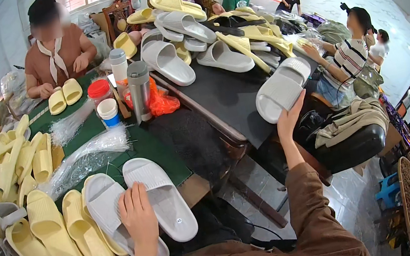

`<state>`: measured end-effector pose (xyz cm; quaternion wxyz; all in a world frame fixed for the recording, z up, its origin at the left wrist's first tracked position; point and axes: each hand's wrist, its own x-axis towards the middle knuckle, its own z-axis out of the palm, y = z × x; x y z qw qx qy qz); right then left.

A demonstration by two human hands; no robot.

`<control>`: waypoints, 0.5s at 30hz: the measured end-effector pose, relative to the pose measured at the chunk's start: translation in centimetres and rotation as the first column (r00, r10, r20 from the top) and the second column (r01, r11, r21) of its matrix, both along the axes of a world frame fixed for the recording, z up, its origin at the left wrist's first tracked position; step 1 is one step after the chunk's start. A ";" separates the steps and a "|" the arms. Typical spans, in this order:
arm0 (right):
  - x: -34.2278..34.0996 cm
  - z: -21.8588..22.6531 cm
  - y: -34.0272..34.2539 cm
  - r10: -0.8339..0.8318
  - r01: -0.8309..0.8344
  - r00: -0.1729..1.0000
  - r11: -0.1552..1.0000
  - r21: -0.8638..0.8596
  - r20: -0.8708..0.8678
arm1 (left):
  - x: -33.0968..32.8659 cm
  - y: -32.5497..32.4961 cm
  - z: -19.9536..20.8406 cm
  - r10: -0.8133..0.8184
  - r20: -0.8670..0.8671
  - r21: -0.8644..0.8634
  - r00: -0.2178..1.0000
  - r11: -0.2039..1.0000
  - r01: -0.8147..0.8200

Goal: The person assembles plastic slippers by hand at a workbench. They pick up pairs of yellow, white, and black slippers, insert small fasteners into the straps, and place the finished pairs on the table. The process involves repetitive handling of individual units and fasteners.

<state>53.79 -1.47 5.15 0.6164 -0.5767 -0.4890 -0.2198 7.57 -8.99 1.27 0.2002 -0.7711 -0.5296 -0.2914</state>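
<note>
My right hand (291,119) reaches far out to the right and grips a light grey slide slipper (272,100) by its side, over the edge of the dark table. The strap end of that slipper points away from me. Close to me, my left hand (138,214) is on a pair of grey slippers, its fingers together over the strap edge. The right slipper (176,218) of this pair lies sole down with a small round sticker at its heel. The left slipper (101,197) is partly covered by my hand, and my thumb is hidden. Yellow slippers (87,233) lie directly left of them.
Grey and yellow slippers (171,62) are heaped on the dark table (212,105). Clear plastic bags (87,159), a steel flask (141,90) and paper cups (108,112) stand or lie on the green mat. A black chair (352,140) holds beige cloth. Several people (55,55) sit or stand around.
</note>
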 end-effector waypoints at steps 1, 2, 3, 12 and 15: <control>-0.7 0.5 -0.8 0.037 -0.037 0.999 0.999 0.001 0.004 | 0.1 0.1 -0.1 -0.006 -0.001 0.001 1.000 1.000 0.006; -1.6 1.0 -1.2 0.083 -0.083 0.997 0.997 0.003 0.000 | -0.1 0.0 -0.1 -0.004 -0.002 0.003 1.000 1.000 0.005; -2.3 1.3 -1.6 0.129 -0.129 0.992 0.992 0.006 -0.003 | -0.2 0.0 -0.1 -0.002 -0.003 0.004 1.000 1.000 0.002; -4.2 5.7 -3.7 0.607 -0.701 0.656 0.711 -0.063 -0.449 | -0.3 -0.1 -0.2 -0.001 -0.003 -0.018 1.000 1.000 0.001; -2.2 5.7 -3.1 0.635 -0.742 0.669 0.595 -0.307 -0.386 | -0.1 0.0 0.0 -0.010 0.002 -0.008 1.000 1.000 0.010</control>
